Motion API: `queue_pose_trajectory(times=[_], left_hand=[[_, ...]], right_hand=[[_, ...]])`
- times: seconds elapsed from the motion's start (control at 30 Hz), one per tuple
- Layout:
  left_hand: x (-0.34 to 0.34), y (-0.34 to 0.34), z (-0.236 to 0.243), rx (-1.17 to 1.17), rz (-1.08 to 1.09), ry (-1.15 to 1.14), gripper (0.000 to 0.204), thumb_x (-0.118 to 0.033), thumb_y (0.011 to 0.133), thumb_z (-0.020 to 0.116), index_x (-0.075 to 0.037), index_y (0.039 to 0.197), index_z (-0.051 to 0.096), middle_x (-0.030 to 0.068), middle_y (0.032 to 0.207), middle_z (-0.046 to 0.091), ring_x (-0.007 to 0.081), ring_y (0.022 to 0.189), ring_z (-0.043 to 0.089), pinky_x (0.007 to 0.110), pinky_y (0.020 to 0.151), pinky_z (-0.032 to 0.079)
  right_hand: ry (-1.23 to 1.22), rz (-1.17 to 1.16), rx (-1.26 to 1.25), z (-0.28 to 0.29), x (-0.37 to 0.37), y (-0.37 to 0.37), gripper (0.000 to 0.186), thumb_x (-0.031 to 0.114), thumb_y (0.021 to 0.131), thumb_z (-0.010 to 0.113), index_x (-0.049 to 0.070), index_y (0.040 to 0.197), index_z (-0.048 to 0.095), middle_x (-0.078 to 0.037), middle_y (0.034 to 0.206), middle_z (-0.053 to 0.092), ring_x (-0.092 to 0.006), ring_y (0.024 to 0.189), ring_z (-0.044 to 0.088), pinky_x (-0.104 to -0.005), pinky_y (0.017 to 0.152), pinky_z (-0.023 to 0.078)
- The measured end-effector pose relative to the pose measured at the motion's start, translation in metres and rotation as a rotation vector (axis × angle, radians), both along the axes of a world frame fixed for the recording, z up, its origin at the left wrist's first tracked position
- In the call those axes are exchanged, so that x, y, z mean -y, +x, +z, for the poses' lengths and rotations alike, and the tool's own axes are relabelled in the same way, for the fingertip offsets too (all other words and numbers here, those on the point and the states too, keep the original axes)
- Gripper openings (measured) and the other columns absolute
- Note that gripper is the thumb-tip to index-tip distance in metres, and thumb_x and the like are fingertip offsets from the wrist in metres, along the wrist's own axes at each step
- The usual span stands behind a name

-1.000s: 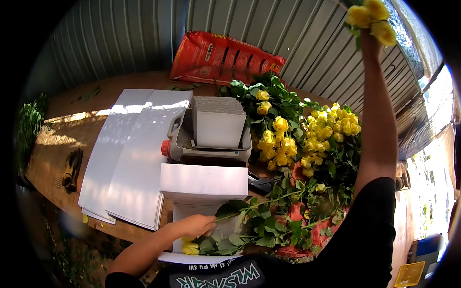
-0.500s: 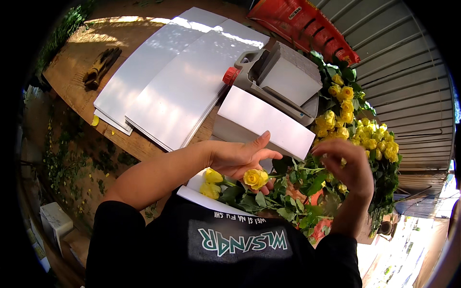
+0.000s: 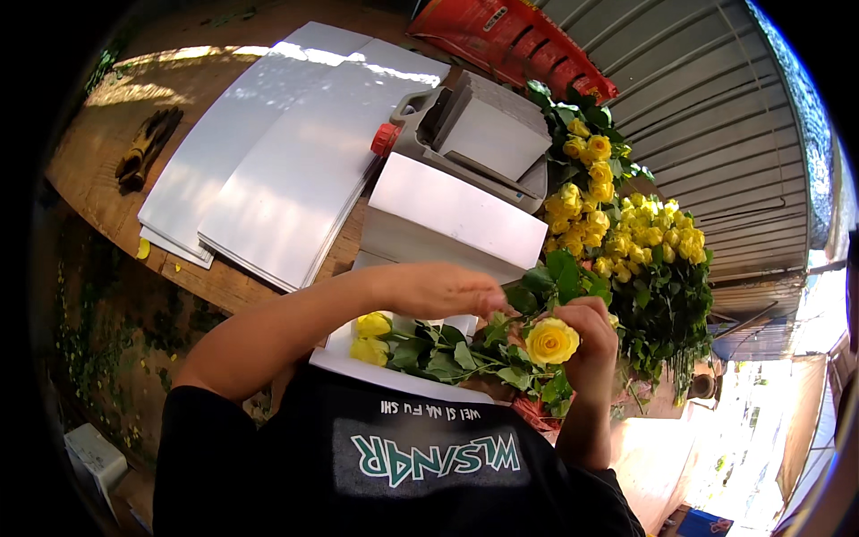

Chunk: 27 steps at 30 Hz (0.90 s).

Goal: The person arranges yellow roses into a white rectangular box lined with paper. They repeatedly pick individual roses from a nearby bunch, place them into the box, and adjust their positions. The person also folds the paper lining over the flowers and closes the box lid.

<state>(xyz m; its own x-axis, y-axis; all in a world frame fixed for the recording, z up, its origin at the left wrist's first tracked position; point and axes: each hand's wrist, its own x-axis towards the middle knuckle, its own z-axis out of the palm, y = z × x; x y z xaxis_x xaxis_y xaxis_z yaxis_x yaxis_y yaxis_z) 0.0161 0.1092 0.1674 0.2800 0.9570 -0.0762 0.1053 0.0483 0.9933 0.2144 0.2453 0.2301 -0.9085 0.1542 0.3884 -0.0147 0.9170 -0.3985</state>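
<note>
wooden table (image 3: 94,170), yellow rose (image 3: 552,341) near lettered shirt (image 3: 394,447)

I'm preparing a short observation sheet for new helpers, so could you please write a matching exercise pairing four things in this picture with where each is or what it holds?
Things:
1. Gloves
2. Red bag
3. Jug
4. Open rose

Places or states:
A. Next to the right hand
B. Holding a stack of cards
C. Left of the large white sheets
D. Beside the ribbed wall

Pairs: 1-C, 2-D, 3-B, 4-A
</note>
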Motion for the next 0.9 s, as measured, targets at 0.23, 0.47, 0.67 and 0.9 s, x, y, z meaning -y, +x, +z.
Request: queue_pose_trajectory(times=[0.23, 0.47, 0.67, 0.9], left_hand=[[0.064, 0.007, -0.077, -0.746, 0.108, 0.182, 0.041, -0.040, 0.075, 0.063, -0.011, 0.104, 0.059, 0.0110, 0.110, 0.053, 0.0279, 0.102, 0.048, 0.035, 0.089, 0.039], [0.063, 0.016, -0.083, -0.588, 0.045, 0.055, 0.041, -0.027, 0.068, 0.068, -0.008, 0.103, 0.060, 0.0090, 0.107, 0.055, 0.0273, 0.107, 0.043, 0.035, 0.094, 0.031], [0.065, 0.012, -0.091, -0.487, 0.071, 0.002, 0.043, -0.026, 0.065, 0.072, -0.007, 0.102, 0.062, 0.0059, 0.108, 0.057, 0.0266, 0.103, 0.044, 0.035, 0.090, 0.034], [0.068, 0.014, -0.092, -0.460, 0.129, 0.015, 0.045, -0.030, 0.065, 0.072, -0.009, 0.104, 0.063, 0.0038, 0.106, 0.059, 0.0235, 0.101, 0.042, 0.034, 0.092, 0.031]], right_hand=[[0.218, 0.068, -0.206, 0.064, 0.041, -0.025, 0.028, 0.008, 0.072, 0.059, 0.003, 0.099, 0.051, -0.010, 0.083, 0.053, -0.0205, 0.072, 0.057, -0.0287, 0.056, 0.047], [-0.022, 0.212, 0.250, -0.097, 0.049, -0.083, 0.031, 0.013, 0.072, 0.055, 0.002, 0.100, 0.050, -0.011, 0.087, 0.050, -0.0257, 0.079, 0.059, -0.0312, 0.061, 0.048], [0.102, 0.300, -0.089, -0.114, 0.034, -0.069, 0.030, 0.021, 0.077, 0.059, 0.004, 0.102, 0.053, -0.009, 0.096, 0.055, -0.0243, 0.079, 0.058, -0.0323, 0.067, 0.047], [0.143, -1.022, -0.010, -0.093, -0.199, 0.063, 0.016, 0.015, 0.081, 0.051, 0.008, 0.090, 0.062, -0.010, 0.092, 0.060, -0.0288, 0.083, 0.057, -0.0361, 0.070, 0.045]])
